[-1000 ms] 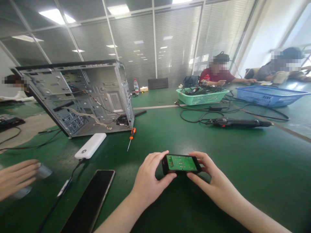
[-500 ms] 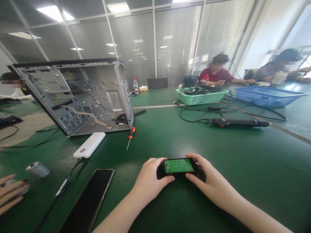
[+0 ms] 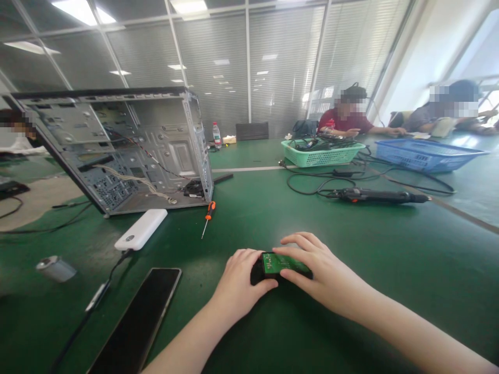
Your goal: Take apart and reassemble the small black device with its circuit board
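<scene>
A small black device with a green circuit board (image 3: 273, 263) facing up rests low over the green table, between my hands. My left hand (image 3: 244, 275) grips its left end, thumb at the near side and fingers at the far side. My right hand (image 3: 312, 262) reaches across its right part, with the thumb near the front edge and the fingers over the board, hiding much of it. Beyond my hands, to the left, an orange-handled screwdriver (image 3: 210, 211) lies in front of an open metal computer case (image 3: 171, 156).
A phone (image 3: 136, 322), a white power bank (image 3: 142, 229) with a cable and a metal cylinder (image 3: 56, 268) lie left. A black electric screwdriver (image 3: 382, 196), a green basket (image 3: 323, 157) and a blue basket (image 3: 429, 156) stand right. Two people sit beyond; another is partly visible left.
My right hand has moved left from the device's right end onto the board, covering more of it. My left hand keeps its grip. Another person's hand at the left edge has gone from view.
</scene>
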Motion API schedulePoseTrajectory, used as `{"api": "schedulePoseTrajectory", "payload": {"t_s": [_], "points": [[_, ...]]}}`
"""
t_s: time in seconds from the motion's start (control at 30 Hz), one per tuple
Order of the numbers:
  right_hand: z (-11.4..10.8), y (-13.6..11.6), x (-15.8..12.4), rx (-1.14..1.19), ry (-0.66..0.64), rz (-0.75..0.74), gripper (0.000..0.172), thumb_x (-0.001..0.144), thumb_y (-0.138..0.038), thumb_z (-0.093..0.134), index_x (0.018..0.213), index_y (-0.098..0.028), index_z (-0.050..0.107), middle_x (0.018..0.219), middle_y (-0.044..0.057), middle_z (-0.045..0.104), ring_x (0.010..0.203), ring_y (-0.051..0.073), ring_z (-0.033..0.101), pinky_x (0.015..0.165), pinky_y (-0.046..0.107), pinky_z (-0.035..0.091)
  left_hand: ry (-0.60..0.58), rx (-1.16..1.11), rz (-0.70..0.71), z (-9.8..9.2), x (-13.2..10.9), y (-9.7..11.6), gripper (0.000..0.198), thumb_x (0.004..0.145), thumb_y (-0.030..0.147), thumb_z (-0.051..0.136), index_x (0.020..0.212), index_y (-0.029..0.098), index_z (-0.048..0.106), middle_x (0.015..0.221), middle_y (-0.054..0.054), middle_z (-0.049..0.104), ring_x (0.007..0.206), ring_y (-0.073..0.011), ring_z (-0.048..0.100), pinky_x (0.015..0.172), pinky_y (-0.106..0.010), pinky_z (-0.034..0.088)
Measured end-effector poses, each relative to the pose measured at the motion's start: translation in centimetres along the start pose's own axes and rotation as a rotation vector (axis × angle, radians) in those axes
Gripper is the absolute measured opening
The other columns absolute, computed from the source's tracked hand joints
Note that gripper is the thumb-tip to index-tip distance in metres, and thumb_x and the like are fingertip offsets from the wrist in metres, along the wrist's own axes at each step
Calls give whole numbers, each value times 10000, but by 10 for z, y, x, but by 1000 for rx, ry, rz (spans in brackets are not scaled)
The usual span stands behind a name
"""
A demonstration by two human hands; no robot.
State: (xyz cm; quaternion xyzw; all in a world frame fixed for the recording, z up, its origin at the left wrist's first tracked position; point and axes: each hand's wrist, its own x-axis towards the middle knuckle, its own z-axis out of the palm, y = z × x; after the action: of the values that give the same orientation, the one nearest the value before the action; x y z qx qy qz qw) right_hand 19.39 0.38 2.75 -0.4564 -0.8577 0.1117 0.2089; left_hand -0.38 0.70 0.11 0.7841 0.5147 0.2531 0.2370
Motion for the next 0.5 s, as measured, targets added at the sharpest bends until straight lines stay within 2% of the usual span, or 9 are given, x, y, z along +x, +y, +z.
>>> {"api": "schedulePoseTrajectory", "payload": {"t_s": [0.27,0.5], "points": [[2,-12,25,79,-60,5,143,819,-207,682,952,-171,642,1031,50,590,1003,215,497,894,367,431,-8,4,3,1,0,-2,406,705,285,745,1068,214,579,1073,-53,624,1024,-258,529,893,-412,417],[-1,-19,20,139,-93,65,120,877,-171,548,996,-159,543,1002,67,592,951,216,541,826,350,429,-22,-1,-1,-2,-1,0,372,717,269,735,1053,215,583,1067,-47,625,1019,-255,527,891,-404,412]]}}
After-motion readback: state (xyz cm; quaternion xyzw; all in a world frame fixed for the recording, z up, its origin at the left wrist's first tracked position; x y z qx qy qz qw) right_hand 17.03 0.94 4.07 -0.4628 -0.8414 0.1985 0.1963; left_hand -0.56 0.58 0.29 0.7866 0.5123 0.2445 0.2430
